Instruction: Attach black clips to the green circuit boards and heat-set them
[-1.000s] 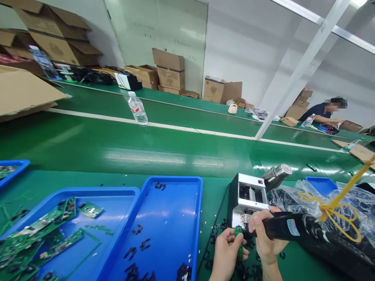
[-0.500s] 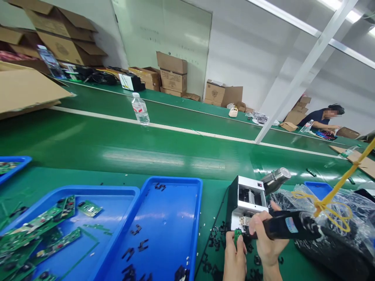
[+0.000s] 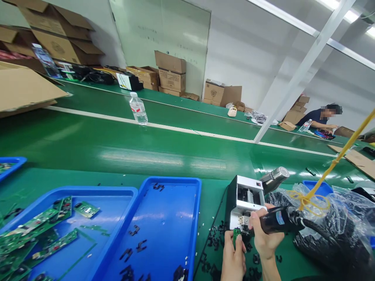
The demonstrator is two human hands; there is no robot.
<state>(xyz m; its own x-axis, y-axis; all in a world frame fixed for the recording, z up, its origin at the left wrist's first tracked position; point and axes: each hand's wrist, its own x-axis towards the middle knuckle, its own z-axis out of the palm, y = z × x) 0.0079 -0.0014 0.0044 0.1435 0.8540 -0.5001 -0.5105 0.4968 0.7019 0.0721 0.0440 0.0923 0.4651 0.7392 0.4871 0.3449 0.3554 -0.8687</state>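
My left hand [image 3: 233, 259] is shut on a narrow green circuit board [image 3: 236, 237], holding it upright. My right hand [image 3: 265, 236] grips a black electric screwdriver [image 3: 278, 220], which hangs from a yellow cord [image 3: 328, 164]. The screwdriver's tip is hidden behind my fingers, close to the top of the board. Both hands sit just in front of a small white metal bench machine [image 3: 246, 201] with a silver cylinder [image 3: 274, 180] on its far side.
Blue trays hold green circuit boards [image 3: 49, 218] and black plastic clips [image 3: 158, 222]. More clips [image 3: 213, 242] lie on the green bench. A bagged black bundle [image 3: 331, 230] lies right. Beyond stretches a green conveyor [image 3: 131, 156] with a water bottle [image 3: 138, 109]; a co-worker [image 3: 318, 117] sits far right.
The screwdriver has swung in toward the board and the yellow cord has shifted left. My left hand has moved slightly right. The whole view has tilted a little.
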